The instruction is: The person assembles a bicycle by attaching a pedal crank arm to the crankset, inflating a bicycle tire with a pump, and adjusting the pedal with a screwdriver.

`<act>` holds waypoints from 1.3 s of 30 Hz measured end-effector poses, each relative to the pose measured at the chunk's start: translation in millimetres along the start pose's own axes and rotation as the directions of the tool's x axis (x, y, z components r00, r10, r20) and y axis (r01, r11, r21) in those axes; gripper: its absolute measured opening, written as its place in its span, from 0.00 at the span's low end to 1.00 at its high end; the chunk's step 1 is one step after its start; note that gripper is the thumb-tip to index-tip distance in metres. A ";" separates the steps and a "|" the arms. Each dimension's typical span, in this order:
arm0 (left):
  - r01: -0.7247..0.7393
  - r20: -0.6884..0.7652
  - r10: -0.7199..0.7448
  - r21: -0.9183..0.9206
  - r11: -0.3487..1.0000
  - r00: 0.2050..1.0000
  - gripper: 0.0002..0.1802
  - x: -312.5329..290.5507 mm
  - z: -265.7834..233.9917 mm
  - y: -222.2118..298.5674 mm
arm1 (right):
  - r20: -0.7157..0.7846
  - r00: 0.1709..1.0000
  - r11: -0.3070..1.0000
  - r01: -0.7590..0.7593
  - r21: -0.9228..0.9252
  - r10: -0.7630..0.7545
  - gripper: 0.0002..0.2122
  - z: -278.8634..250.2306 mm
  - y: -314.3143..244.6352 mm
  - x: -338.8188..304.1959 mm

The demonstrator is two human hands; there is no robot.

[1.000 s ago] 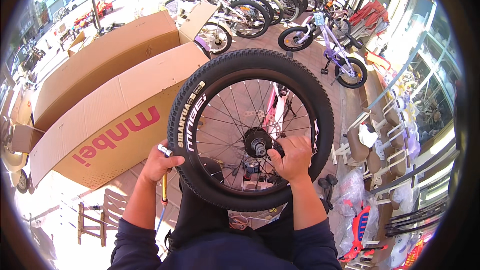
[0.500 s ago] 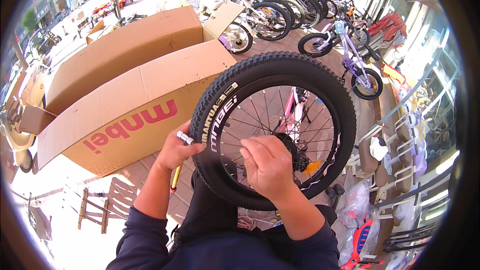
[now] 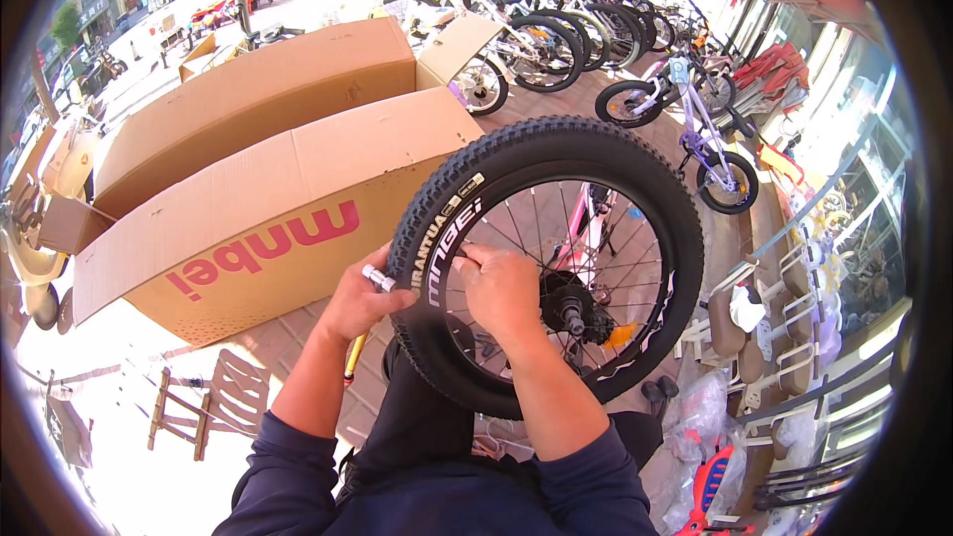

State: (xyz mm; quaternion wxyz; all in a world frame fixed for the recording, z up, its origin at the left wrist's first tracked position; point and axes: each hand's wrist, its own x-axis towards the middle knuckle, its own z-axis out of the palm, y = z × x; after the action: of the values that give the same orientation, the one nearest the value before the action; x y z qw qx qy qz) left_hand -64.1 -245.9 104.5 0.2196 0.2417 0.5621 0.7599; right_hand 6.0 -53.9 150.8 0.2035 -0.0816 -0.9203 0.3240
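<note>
A bicycle wheel with a black knobbly tyre stands tilted before me, between my legs. My left hand is closed round a silver air hose fitting at the tyre's left side, its thumb against the sidewall. Below that hand hangs a yellow hose. At the rim's inner left edge, my right hand is closed with thumb and forefinger pinched; whatever lies between them is hidden. The hub with its cogs shows right of this hand.
A long open cardboard box stands at the left. Behind the wheel is a pink and white bike frame. A small purple bike and several parked bikes are farther back. A slatted wooden stool sits left, plastic-wrapped parts right.
My right hand has moved left from in front of the hub and spokes to the rim's inner left edge, uncovering the hub. My left hand stays on the fitting by the tyre.
</note>
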 end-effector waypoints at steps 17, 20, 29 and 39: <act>0.046 0.026 -0.046 0.008 0.999 0.999 0.41 -1.8 0.0 4.2 | 0.083 0.993 0.996 -0.075 -0.046 0.079 0.13 1.0 1.7 0.8; 0.045 0.025 -0.045 0.012 0.999 0.999 0.41 -2.1 -1.4 3.1 | 0.060 0.997 0.998 -0.049 0.030 0.047 0.13 -4.0 -0.5 0.1; 0.042 0.024 -0.043 0.031 0.999 0.999 0.39 -1.5 -3.9 1.2 | 0.070 0.984 0.985 -0.166 0.050 0.163 0.13 -6.5 -9.7 -0.6; 0.030 0.042 -0.029 -0.019 0.999 0.999 0.39 -0.5 -7.1 -2.1 | 0.121 0.985 0.993 -0.117 -0.034 0.120 0.17 -3.9 -6.4 1.4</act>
State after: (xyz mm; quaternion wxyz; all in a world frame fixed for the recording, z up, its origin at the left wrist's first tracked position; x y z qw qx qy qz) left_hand -67.9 -250.9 100.7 0.2449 0.2472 0.5534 0.7567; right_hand 6.2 -56.3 158.0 0.1255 -0.1189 -0.9288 0.3278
